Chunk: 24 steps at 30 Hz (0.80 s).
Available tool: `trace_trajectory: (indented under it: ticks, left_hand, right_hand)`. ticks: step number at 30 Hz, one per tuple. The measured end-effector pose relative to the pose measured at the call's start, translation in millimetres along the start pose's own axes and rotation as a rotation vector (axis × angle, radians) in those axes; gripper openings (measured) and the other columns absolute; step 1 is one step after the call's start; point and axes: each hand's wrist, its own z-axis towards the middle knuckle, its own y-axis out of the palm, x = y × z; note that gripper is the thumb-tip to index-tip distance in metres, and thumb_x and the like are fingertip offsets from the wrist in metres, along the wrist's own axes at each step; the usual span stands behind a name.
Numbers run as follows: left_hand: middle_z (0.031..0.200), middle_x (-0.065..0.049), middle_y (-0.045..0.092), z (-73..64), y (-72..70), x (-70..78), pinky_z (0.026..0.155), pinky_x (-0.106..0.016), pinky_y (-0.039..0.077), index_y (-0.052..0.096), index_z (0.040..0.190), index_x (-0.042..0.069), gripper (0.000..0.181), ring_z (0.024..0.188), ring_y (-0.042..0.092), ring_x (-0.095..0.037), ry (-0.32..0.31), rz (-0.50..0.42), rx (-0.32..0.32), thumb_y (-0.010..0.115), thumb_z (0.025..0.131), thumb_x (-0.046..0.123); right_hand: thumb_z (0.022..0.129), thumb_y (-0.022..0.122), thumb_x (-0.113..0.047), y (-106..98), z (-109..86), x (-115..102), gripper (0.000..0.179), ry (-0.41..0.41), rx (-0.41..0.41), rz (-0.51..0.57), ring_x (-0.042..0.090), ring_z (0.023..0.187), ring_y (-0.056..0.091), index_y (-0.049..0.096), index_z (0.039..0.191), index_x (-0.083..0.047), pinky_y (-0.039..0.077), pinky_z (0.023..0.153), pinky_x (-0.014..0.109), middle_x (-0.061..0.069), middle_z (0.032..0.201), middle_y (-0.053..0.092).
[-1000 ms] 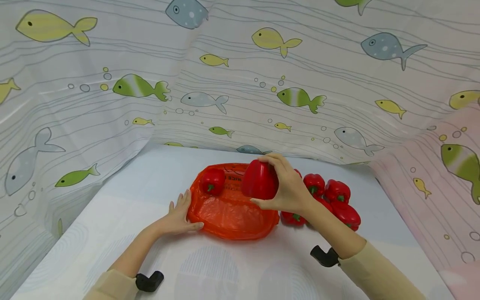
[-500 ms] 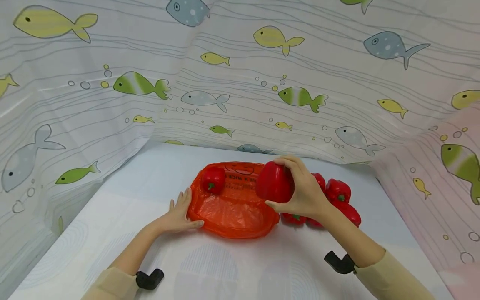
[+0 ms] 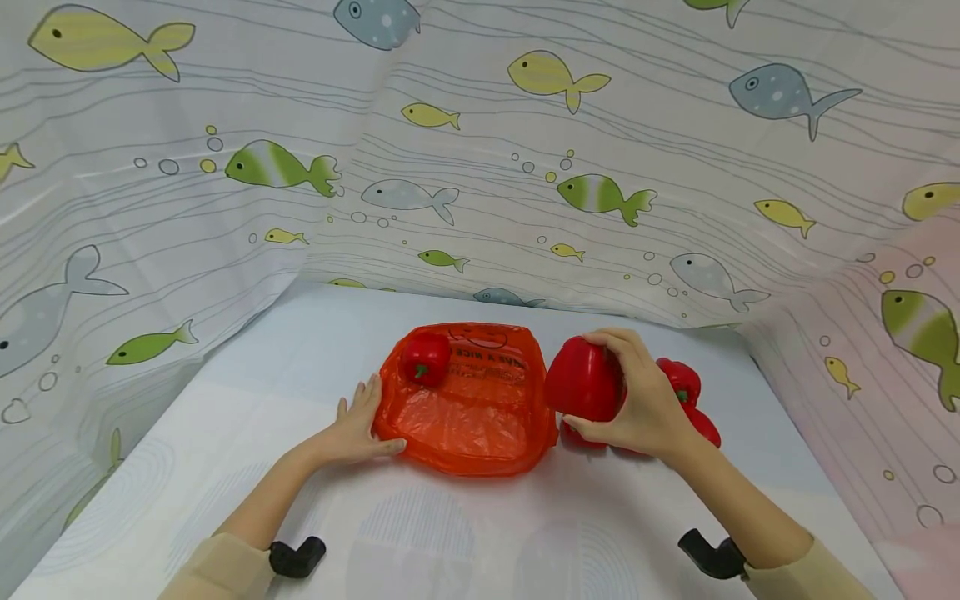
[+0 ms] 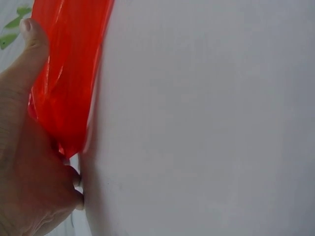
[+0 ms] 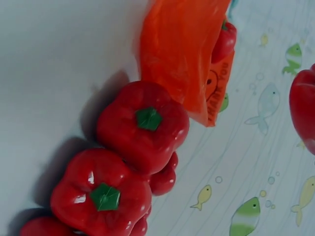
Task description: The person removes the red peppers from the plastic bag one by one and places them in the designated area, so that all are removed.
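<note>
An orange plastic bag (image 3: 465, 425) lies in the middle of the table, its mouth spread wide. One red bell pepper (image 3: 425, 360) with a green stem sits inside it at the far left. My left hand (image 3: 352, 429) rests against the bag's left rim, fingers spread and fairly straight. In the left wrist view the thumb (image 4: 34, 44) lies along the bag's side. My right hand (image 3: 648, 400) grips a larger red bell pepper (image 3: 583, 382) just right of the bag, raised over other peppers. Only this pepper's edge (image 5: 304, 105) shows in the right wrist view.
Several red bell peppers (image 5: 142, 130) stand grouped on the table right of the bag, partly hidden by my right hand in the head view. A curtain (image 3: 465, 150) printed with fish closes off the back and both sides.
My right hand has carried the held pepper rightward, from above the bag's right part to beyond its right rim. The left hand and the bag have stayed about where they were.
</note>
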Motion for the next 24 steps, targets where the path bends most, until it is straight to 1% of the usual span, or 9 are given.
trace_trajectory:
  ticks: [3, 7, 11, 18, 24]
  left_hand:
    - [0.154, -0.034, -0.008, -0.1, -0.2, -0.4, 0.103, -0.069, -0.013, -0.006, 0.146, -0.015, 0.119, 0.139, -0.011, -0.052, 0.001, 0.002, 0.001, 0.071, 0.080, 0.049]
    - [0.153, -0.035, -0.008, -0.5, -1.2, 0.3, 0.103, -0.070, -0.013, -0.005, 0.146, -0.015, 0.119, 0.138, -0.011, -0.053, 0.004, 0.005, 0.004, 0.072, 0.080, 0.048]
    - [0.153, -0.035, -0.007, -1.2, -2.2, 2.7, 0.103, -0.070, -0.012, -0.005, 0.146, -0.015, 0.119, 0.138, -0.011, -0.053, 0.006, -0.001, 0.001, 0.073, 0.080, 0.046]
    - [0.153, -0.034, -0.008, -2.0, -2.7, 3.6, 0.104, -0.068, -0.012, -0.007, 0.146, -0.014, 0.120, 0.139, -0.012, -0.052, 0.004, -0.004, 0.001, 0.073, 0.080, 0.047]
    - [0.153, -0.034, -0.010, -0.2, -1.0, 0.7, 0.104, -0.067, -0.013, -0.008, 0.146, -0.013, 0.121, 0.139, -0.014, -0.052, 0.010, -0.010, -0.001, 0.072, 0.081, 0.049]
  right_hand:
    - [0.050, 0.094, -0.017, -3, -4.2, 1, 0.100, 0.019, 0.003, -0.010, 0.023, 0.119, 0.046, 0.042, 0.134, -0.002, 0.057, 0.074, 0.045, 0.011, 0.130, 0.048]
    - [0.049, 0.095, -0.018, -6, -8.6, 2, 0.101, 0.049, -0.014, -0.044, 0.023, 0.118, 0.047, 0.042, 0.134, -0.004, 0.057, 0.072, 0.045, 0.010, 0.131, 0.048]
    - [0.048, 0.095, -0.019, -8, -14.0, 5, 0.101, 0.053, -0.027, -0.078, 0.025, 0.117, 0.047, 0.043, 0.133, -0.003, 0.057, 0.071, 0.046, 0.011, 0.130, 0.048]
    - [0.051, 0.094, -0.018, -13, -23.3, 11, 0.098, 0.066, 0.001, -0.071, 0.023, 0.116, 0.048, 0.044, 0.133, -0.002, 0.057, 0.070, 0.046, 0.010, 0.129, 0.049]
    - [0.048, 0.094, -0.016, -18, -30.4, 11, 0.098, 0.070, 0.009, -0.088, 0.022, 0.115, 0.048, 0.046, 0.133, -0.003, 0.057, 0.069, 0.046, 0.010, 0.128, 0.050]
